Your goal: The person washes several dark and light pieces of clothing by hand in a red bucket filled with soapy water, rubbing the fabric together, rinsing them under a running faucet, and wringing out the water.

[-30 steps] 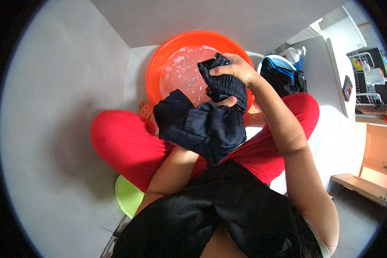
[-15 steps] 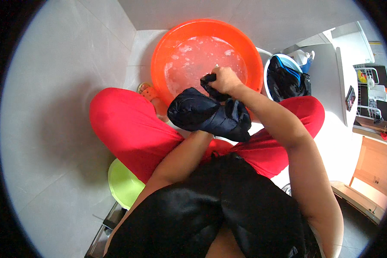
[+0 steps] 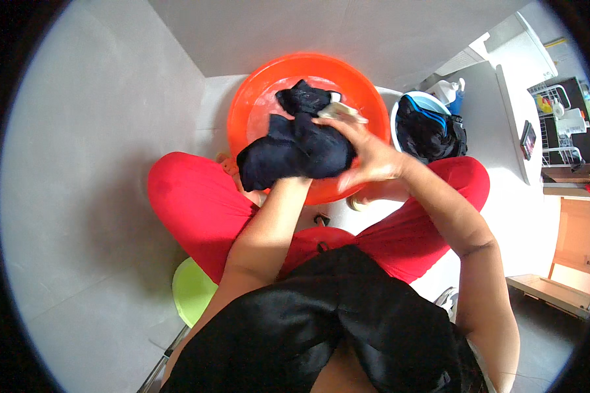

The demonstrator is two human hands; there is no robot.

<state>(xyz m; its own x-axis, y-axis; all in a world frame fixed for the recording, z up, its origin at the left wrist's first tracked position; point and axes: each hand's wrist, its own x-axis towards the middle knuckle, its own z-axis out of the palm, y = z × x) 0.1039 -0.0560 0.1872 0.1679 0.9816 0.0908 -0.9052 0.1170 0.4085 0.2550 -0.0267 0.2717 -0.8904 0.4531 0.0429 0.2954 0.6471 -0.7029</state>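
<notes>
- Far left on my remote feed, a lime-green basin (image 3: pixel 191 295) sits near-left of the orange-red basin (image 3: pixel 238 118), partly hidden by red trousers (image 3: pixel 193 196) bent at the knee.
- I follow the left forearm (image 3: pixel 265 232) up to the orange-red basin's near side, where the left hand vanishes into cloth; I cannot tell how far it is closed or what it grips.
- A bunched navy garment (image 3: pixel 295 154) hangs over the orange-red basin's near half, one crumpled end above the sudsy water (image 3: pixel 262 111).
- Beside that end, above the same basin, I catch a cream-coloured piece (image 3: pixel 341 112), too blurred to identify.
- The right hand (image 3: pixel 375 156), at the orange-red basin's right rim, spreads thumb and fingers wide against the garment's right end, without a closed hold.
- Just right of the orange-red basin, I see a pale-blue tub (image 3: pixel 432 99) of black, blue-trimmed clothing (image 3: pixel 432 134).
</notes>
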